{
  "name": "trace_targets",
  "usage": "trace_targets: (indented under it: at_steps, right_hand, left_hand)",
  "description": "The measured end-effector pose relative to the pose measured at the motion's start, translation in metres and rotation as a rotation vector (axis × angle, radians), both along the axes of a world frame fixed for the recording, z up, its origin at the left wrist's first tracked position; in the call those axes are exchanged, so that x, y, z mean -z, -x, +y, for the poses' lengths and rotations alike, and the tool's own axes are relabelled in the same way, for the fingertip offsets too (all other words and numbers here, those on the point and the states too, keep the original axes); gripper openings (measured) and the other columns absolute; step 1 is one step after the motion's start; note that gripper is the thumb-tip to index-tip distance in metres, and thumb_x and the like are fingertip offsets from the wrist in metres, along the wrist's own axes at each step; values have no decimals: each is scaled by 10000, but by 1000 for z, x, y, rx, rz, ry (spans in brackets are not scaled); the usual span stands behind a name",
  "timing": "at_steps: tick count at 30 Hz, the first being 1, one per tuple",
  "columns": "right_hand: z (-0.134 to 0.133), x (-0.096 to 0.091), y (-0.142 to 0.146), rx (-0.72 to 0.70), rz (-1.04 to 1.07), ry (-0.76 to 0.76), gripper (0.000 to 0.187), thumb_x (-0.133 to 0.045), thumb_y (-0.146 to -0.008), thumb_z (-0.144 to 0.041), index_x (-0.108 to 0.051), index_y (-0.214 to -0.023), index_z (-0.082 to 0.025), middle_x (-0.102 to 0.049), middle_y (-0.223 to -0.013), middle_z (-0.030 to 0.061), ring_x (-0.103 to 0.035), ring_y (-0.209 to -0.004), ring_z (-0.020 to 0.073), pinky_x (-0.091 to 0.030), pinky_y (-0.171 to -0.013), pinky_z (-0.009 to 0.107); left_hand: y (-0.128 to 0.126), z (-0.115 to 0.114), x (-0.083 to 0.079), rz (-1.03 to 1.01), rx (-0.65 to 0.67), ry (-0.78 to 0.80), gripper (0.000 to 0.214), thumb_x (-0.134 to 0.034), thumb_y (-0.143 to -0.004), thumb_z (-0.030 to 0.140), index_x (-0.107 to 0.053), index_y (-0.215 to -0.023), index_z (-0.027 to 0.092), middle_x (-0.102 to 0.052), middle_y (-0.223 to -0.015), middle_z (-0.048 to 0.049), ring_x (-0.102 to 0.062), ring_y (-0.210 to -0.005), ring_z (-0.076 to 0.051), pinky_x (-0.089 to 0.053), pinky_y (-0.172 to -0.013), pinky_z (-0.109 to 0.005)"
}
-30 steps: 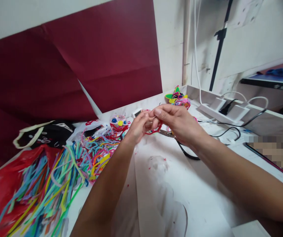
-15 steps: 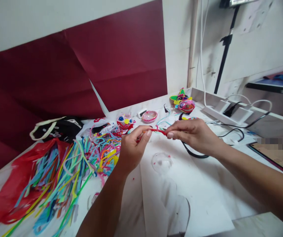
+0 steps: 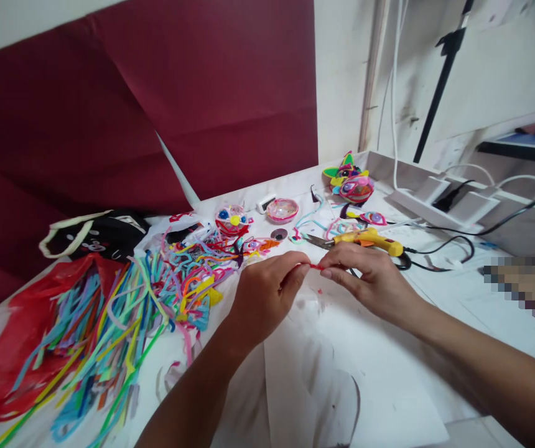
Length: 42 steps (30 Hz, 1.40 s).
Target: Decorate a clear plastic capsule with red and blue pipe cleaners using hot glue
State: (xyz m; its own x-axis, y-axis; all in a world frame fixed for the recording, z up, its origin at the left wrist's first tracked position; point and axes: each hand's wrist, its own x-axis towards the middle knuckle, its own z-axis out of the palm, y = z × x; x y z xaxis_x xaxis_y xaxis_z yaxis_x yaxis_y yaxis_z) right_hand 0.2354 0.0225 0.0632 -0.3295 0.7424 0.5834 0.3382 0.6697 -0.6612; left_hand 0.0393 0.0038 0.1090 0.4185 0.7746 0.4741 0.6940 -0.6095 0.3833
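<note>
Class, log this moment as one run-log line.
left hand: pinching red strand | right hand: pinching same strand | beyond: yellow tool

Left grip (image 3: 268, 291), right grip (image 3: 374, 278) both pinched, close together; left forearm (image 3: 202, 379), right forearm (image 3: 475, 354) angled inward.

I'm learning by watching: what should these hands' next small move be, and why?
Perhaps a gentle twist of the red strand: the left hand and right hand pinch it close together, with only a short length showing between them, so a slight turn seems easiest to control.
</note>
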Motion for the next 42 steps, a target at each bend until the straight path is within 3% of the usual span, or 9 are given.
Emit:
trace_targets:
  at_steps: [6, 16, 24, 35, 42]
  right_hand:
    - [0, 6, 5, 44, 31, 161, 68, -566, -854, -227, -632, -848, -211, -609, -754, 10, -559, -675, 142, -427, -580, 268]
    - [1, 13, 4, 141, -126, -6, 90, -523, -875, -212, -587, -812, -209, -594, -736, 14, -542, -651, 141, -415, -587, 272]
    - [0, 11, 8, 140, 323, 361, 143, -637, -806, -336, -626, -761, -200, -594, -641, -6, -523, -561, 123, -404, -503, 252]
    - [-3, -2, 27, -58, 892, 566, 161, -714, -750, -307, -617, -723, -181, -602, -608, -15, -526, -553, 93, -432, -565, 236]
    - [3, -3, 35, -110, 841, 562, 238, -660, -777, -427, -614, -785, -194, -625, -681, 5, -557, -578, 110, -470, -563, 264]
  left_hand:
    - [-3, 5, 5, -70, -13, 30, 130, -489, -906, 233, -600, -848, 198, -644, -811, -2, -584, -743, -129, -421, -681, -226]
    - [-3, 13, 15, -176, -51, 117, 98, -545, -868, 250, -615, -821, 200, -640, -749, 9, -563, -660, -119, -416, -623, -221]
    - [-6, 17, 28, -490, -67, 338, 135, -602, -832, 319, -609, -785, 192, -583, -646, 26, -506, -554, -91, -377, -506, -192]
    - [-18, 8, 27, -658, -75, 434, 198, -609, -816, 345, -561, -739, 170, -487, -555, 57, -395, -463, -58, -304, -445, -173]
    - [-17, 3, 18, -666, -88, 400, 178, -602, -815, 326, -568, -761, 159, -492, -558, 58, -393, -458, -50, -299, -434, -155]
